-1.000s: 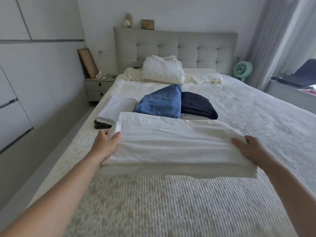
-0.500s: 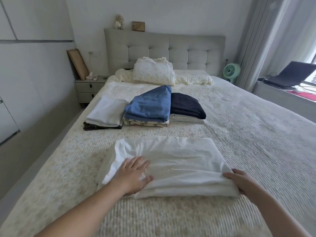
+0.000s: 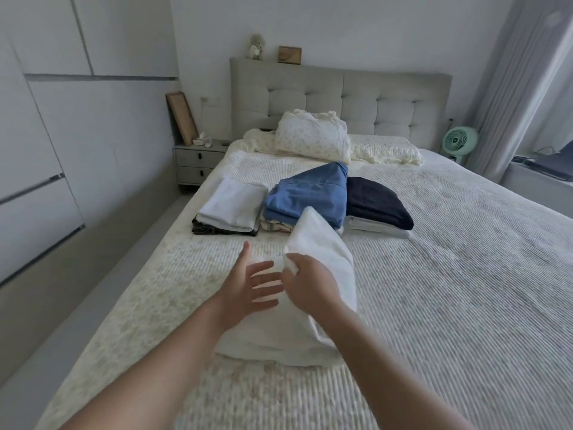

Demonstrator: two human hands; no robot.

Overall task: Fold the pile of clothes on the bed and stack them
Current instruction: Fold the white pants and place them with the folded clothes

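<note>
Left hand [image 3: 248, 283] spread flat, fingers straight, laid on near-left part of white garment [image 3: 325, 274]. Right hand [image 3: 307, 285] pinching garment's edge, right half lifted and carried leftward over the rest. Garment located on bed [image 3: 465, 290], near side, in front of three folded stacks [image 3: 307, 197]. Step judged: final half-fold. Next needed: flap laid down, smoothed, bundle lifted onto a stack.

Right hand [image 3: 310, 287] grips the edge of a folded white cloth [image 3: 322, 259] and holds half of it raised over the rest on the bed [image 3: 465, 290]. Left hand [image 3: 248, 283], fingers spread, hovers beside it. Three folded stacks [image 3: 304, 203] lie beyond.
</note>
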